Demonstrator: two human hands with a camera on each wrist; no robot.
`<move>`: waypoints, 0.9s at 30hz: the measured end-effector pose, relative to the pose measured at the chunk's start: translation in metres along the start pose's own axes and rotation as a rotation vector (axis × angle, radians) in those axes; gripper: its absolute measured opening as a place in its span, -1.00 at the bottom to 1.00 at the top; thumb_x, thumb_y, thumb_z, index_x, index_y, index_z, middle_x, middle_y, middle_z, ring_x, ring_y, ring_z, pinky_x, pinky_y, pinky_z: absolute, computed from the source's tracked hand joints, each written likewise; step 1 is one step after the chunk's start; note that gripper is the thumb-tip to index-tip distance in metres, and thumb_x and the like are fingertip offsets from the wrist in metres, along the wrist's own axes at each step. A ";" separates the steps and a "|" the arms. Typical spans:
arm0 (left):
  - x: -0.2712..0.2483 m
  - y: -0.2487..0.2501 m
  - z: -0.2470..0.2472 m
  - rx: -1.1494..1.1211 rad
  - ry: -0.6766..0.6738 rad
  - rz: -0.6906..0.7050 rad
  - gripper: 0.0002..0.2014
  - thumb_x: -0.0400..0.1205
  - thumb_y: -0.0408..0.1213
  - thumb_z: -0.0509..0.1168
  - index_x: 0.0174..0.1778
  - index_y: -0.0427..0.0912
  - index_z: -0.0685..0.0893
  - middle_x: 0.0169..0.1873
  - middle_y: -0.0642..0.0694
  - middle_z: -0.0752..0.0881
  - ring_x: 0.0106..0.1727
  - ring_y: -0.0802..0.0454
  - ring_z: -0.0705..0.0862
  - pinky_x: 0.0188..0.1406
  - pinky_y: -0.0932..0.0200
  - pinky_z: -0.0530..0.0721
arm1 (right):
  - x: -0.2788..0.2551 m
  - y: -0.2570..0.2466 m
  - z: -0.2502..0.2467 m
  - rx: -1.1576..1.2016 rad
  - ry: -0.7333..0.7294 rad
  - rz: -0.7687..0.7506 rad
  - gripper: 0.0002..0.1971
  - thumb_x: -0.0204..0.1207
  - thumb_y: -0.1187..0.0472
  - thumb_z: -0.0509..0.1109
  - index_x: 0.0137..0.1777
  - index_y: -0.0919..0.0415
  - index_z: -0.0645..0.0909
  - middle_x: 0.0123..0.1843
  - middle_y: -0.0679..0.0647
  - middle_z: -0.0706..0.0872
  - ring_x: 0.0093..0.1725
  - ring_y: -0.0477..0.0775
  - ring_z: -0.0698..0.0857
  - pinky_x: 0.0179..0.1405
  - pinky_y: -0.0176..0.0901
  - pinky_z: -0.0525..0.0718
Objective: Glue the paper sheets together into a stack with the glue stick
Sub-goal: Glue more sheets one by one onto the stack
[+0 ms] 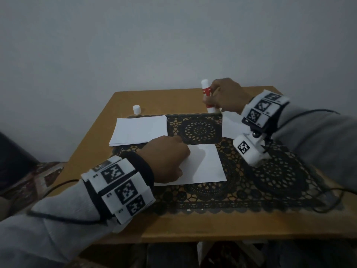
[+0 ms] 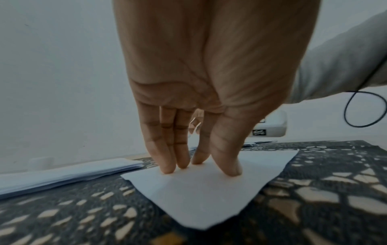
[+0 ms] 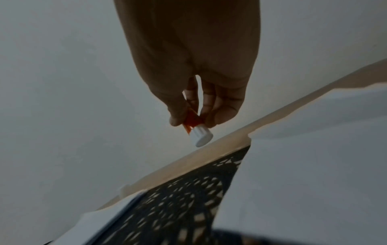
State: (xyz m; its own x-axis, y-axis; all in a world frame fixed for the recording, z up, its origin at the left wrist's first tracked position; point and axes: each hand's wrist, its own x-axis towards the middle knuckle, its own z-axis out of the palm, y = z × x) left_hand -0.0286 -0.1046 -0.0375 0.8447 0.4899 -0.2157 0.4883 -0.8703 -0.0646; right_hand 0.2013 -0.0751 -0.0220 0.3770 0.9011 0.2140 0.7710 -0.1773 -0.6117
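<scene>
A single white sheet (image 1: 204, 167) lies on the black lace mat (image 1: 201, 130) in the middle. My left hand (image 1: 179, 161) presses on the sheet's left part with straight fingers; the left wrist view shows the left hand (image 2: 199, 167) with its fingertips down on the sheet (image 2: 199, 199). My right hand (image 1: 222, 97) grips a red-and-white glue stick (image 1: 207, 93), nearly upright, over the mat's far right edge. In the right wrist view the right hand (image 3: 196, 121) pinches the glue stick (image 3: 199, 136), whose ribbed white end sticks out. A paper stack (image 1: 139, 130) lies at the left.
A small white cap (image 1: 136, 109) stands on the wooden table (image 1: 193, 227) behind the paper stack (image 2: 62, 174). More white paper (image 1: 231, 128) lies at the right under my right wrist, also seen as the paper (image 3: 314, 182). Black cables (image 1: 328, 190) trail over the right edge. A wall stands close behind.
</scene>
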 end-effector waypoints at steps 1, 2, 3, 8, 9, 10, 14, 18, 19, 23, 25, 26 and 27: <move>0.000 -0.001 0.000 -0.002 0.004 0.004 -0.56 0.60 -0.07 0.34 0.39 -0.11 0.55 0.18 -0.11 0.54 0.16 -0.07 0.56 0.12 0.10 0.61 | 0.009 0.001 0.005 -0.019 0.009 0.011 -0.74 0.42 0.10 0.58 -0.01 0.21 0.64 0.03 0.16 0.76 -0.03 0.17 0.76 0.06 0.11 0.74; 0.001 -0.002 0.000 -0.002 0.007 0.007 -0.56 0.60 -0.07 0.34 0.38 -0.11 0.55 0.18 -0.11 0.54 0.15 -0.06 0.56 0.13 0.09 0.61 | 0.016 0.002 0.009 -0.044 0.005 0.020 -0.73 0.39 0.14 0.60 0.00 0.23 0.66 0.00 0.18 0.78 -0.07 0.17 0.78 0.05 0.11 0.76; 0.001 -0.002 0.000 0.000 0.011 0.013 -0.57 0.60 -0.07 0.34 0.38 -0.11 0.55 0.17 -0.11 0.54 0.14 -0.06 0.56 0.13 0.08 0.61 | 0.023 0.003 0.012 -0.070 -0.006 0.035 -0.70 0.36 0.17 0.62 0.02 0.26 0.68 -0.02 0.19 0.79 -0.11 0.17 0.80 0.02 0.10 0.78; 0.004 -0.005 0.003 0.017 0.010 0.029 -0.59 0.61 -0.08 0.32 0.36 -0.11 0.56 0.15 -0.12 0.54 0.11 -0.07 0.56 0.07 0.08 0.60 | 0.045 0.008 0.023 -0.137 -0.039 0.088 -0.67 0.25 0.20 0.66 -0.04 0.29 0.71 -0.17 0.18 0.81 -0.21 0.13 0.81 -0.02 0.07 0.80; 0.005 -0.005 0.003 0.021 0.009 0.030 -0.59 0.61 -0.08 0.32 0.36 -0.11 0.56 0.15 -0.12 0.54 0.10 -0.08 0.56 0.07 0.07 0.60 | 0.046 0.008 0.024 -0.136 -0.039 0.088 -0.68 0.24 0.19 0.67 -0.04 0.29 0.72 -0.19 0.17 0.81 -0.22 0.13 0.81 -0.04 0.07 0.80; 0.005 -0.006 0.003 0.023 0.008 0.031 -0.59 0.60 -0.08 0.32 0.35 -0.11 0.55 0.15 -0.12 0.53 0.10 -0.08 0.56 0.07 0.06 0.61 | 0.047 0.008 0.026 -0.132 -0.042 0.089 -0.67 0.24 0.19 0.67 -0.04 0.28 0.72 -0.20 0.15 0.81 -0.24 0.12 0.81 -0.05 0.08 0.81; 0.005 -0.007 0.002 0.002 -0.002 0.026 -0.56 0.59 -0.06 0.34 0.39 -0.08 0.54 0.17 -0.09 0.53 0.14 -0.05 0.56 0.14 0.06 0.61 | 0.047 0.011 0.028 -0.155 -0.066 0.103 -0.62 0.26 0.10 0.67 0.01 0.25 0.71 -0.14 0.15 0.81 -0.22 0.10 0.80 -0.08 0.01 0.79; 0.005 -0.009 0.001 -0.049 0.007 0.023 -0.54 0.57 -0.07 0.38 0.38 -0.07 0.55 0.21 -0.05 0.55 0.16 -0.01 0.56 0.12 0.15 0.58 | 0.040 0.008 0.011 -0.167 -0.102 0.123 -0.60 0.35 0.14 0.63 0.08 0.39 0.69 -0.08 0.27 0.80 -0.11 0.23 0.82 -0.06 0.08 0.80; 0.005 -0.010 0.002 -0.064 0.010 0.021 -0.54 0.56 -0.07 0.40 0.38 -0.06 0.55 0.21 -0.03 0.55 0.15 0.02 0.54 0.08 0.19 0.55 | 0.036 0.008 0.003 -0.177 -0.103 0.123 -0.61 0.38 0.18 0.61 0.10 0.42 0.68 -0.06 0.30 0.80 -0.08 0.26 0.81 -0.04 0.09 0.79; 0.007 -0.014 0.003 -0.108 -0.005 0.001 -0.54 0.51 -0.04 0.45 0.30 -0.01 0.53 0.16 0.03 0.53 0.00 0.11 0.42 -0.03 0.25 0.41 | 0.014 0.021 -0.036 -0.451 -0.071 -0.023 -0.72 0.45 0.24 0.53 0.10 0.37 0.69 0.08 0.25 0.74 -0.08 0.15 0.65 -0.05 -0.08 0.62; 0.007 -0.014 0.003 -0.123 -0.013 -0.007 -0.53 0.49 -0.03 0.47 0.28 -0.01 0.53 0.13 0.03 0.54 -0.01 0.12 0.43 -0.04 0.24 0.42 | -0.002 0.035 -0.055 -0.616 -0.147 -0.072 -0.75 0.50 0.24 0.48 0.13 0.32 0.67 0.13 0.22 0.70 -0.03 0.14 0.58 -0.06 -0.13 0.51; 0.007 -0.014 0.002 -0.133 -0.017 -0.012 -0.53 0.49 -0.03 0.48 0.27 -0.01 0.53 0.10 0.03 0.54 -0.02 0.11 0.44 -0.05 0.23 0.42 | -0.012 0.042 -0.064 -0.688 -0.200 -0.071 -0.76 0.52 0.22 0.46 0.15 0.28 0.65 0.13 0.20 0.69 -0.03 0.13 0.55 -0.07 -0.14 0.48; 0.007 -0.014 0.002 -0.146 -0.024 -0.019 -0.53 0.48 -0.04 0.49 0.27 -0.02 0.53 0.05 0.05 0.53 -0.03 0.11 0.45 -0.07 0.23 0.42 | -0.021 0.049 -0.073 -0.756 -0.251 -0.063 -0.77 0.54 0.19 0.44 0.15 0.25 0.63 0.12 0.18 0.68 -0.04 0.11 0.54 -0.08 -0.16 0.46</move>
State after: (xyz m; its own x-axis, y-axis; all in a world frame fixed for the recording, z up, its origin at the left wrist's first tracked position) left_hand -0.0296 -0.0888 -0.0397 0.8305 0.5031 -0.2391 0.5321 -0.8435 0.0732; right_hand 0.2685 -0.1314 -0.0012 0.2632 0.9647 -0.0021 0.9602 -0.2617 0.0976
